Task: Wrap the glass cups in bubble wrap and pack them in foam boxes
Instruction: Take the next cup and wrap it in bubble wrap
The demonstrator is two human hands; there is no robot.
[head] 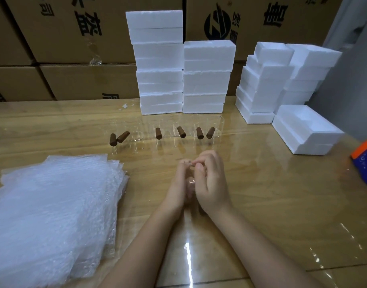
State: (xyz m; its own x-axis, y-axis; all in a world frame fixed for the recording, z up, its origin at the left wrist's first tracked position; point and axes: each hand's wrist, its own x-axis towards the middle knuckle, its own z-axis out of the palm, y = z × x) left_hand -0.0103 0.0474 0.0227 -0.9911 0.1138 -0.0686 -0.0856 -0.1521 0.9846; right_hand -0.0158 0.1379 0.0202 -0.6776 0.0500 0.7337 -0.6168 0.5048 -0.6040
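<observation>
Both hands meet at the table's middle around a clear glass cup [190,183], which is barely visible between the palms. My left hand [179,183] holds its left side and my right hand [212,179] curls over its right side and rim. A row of several clear glass cups with brown wooden handles [181,132] stands farther back. A thick pile of bubble wrap sheets [54,215] lies at the left. White foam boxes [162,63] are stacked at the back, and an open foam box [307,129] lies at the right.
Cardboard cartons [74,38] form a wall behind the table. More foam halves [267,84] are piled at the back right. An orange and blue tape dispenser [365,159] sits at the right edge. The wooden table [261,194] has a glossy cover.
</observation>
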